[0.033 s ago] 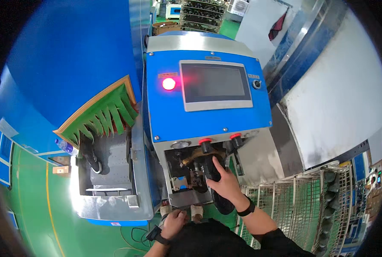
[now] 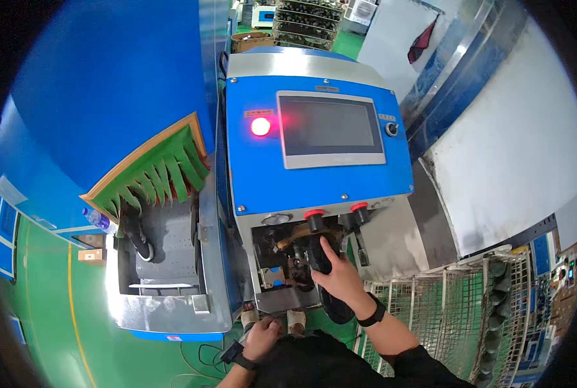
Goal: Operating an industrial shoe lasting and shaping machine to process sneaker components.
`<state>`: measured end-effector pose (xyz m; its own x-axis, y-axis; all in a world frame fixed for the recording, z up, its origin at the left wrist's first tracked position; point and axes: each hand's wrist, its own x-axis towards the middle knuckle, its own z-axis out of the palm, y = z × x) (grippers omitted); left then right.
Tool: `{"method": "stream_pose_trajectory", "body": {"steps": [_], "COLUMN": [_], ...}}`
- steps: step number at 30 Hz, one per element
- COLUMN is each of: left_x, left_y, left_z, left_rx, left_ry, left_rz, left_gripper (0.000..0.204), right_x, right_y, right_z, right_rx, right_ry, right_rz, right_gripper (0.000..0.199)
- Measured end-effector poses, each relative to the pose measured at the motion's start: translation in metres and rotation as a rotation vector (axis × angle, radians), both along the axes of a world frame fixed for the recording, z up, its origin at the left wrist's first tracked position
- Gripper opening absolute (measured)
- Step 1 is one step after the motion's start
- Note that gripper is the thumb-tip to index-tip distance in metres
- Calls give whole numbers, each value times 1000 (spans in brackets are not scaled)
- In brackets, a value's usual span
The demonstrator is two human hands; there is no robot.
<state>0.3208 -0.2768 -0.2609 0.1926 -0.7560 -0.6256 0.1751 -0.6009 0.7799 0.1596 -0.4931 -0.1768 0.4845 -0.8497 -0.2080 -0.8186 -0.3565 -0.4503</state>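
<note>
My right hand [image 2: 341, 280] grips a black shoe [image 2: 337, 310], its thumb and forefinger spread along the shoe's side. The shoe's upper end reaches into the dark opening [image 2: 288, 258] at the front of a blue machine [image 2: 249, 174]. A brownish curved pad [image 2: 301, 236] and metal parts sit inside that opening, close to the shoe. Near my body, below the machine's front, my left hand [image 2: 264, 336] is curled closed, with nothing visible in it. Its palm side is hidden.
Beside the machine on the left stands a metal conveyor [image 2: 172, 246] with a dark shoe [image 2: 141, 244] before green strip curtains [image 2: 165, 171]. A lit red lamp [image 2: 260, 126] and dark screen [image 2: 327, 129] face me. At right is a wire rack [image 2: 431, 317]; cables [image 2: 204, 355] lie on the floor.
The machine sits slightly farther right in the picture. My right hand keeps its grip on the shoe, and my left hand stays in place.
</note>
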Motion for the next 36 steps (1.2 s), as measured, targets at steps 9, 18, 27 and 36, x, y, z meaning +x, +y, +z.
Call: {"method": "stream_pose_trajectory", "body": {"steps": [9, 18, 27, 36], "left_x": [55, 54, 24, -11], "left_y": [2, -15, -38, -31], "left_z": [-14, -9, -8, -70], "left_rx": [35, -21, 8, 377], "left_ry": [-182, -108, 571, 861], "left_rz": [-194, -84, -149, -430], "left_gripper": [38, 38, 42, 60], "right_x": [51, 36, 0, -57], "right_y": [-9, 13, 92, 155], "right_z": [-27, -48, -47, 30], "right_rx": [-220, -380, -565, 592], "right_ry": [154, 11, -163, -306], "right_rz": [-25, -125, 93, -187], "right_gripper": [83, 92, 86, 97]}}
